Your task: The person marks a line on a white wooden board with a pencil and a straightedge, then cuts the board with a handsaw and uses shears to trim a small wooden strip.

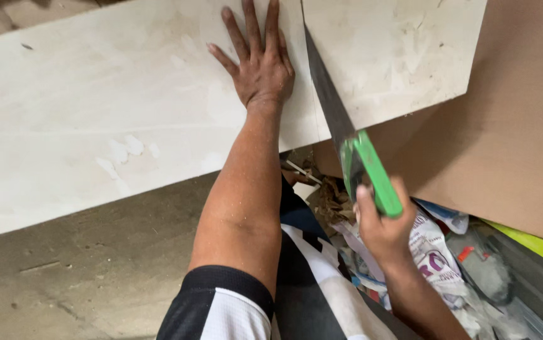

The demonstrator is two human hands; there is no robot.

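Head view: left hand (260, 66) lies open and flat on the white board (95, 126), pinning it steady, while right hand (382, 230) grips the saw (334, 119) by its green handle, blade in the cut.

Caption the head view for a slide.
Left hand pressed flat on a white board; right hand grips a green-handled handsaw cutting through it.

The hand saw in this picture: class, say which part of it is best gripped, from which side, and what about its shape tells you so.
Grip the hand saw by its green handle, coming from the near end, as the right hand does. The handle is thick and rounded; the dark blade is thin and sits in the cut through the white board, which the left hand presses flat.
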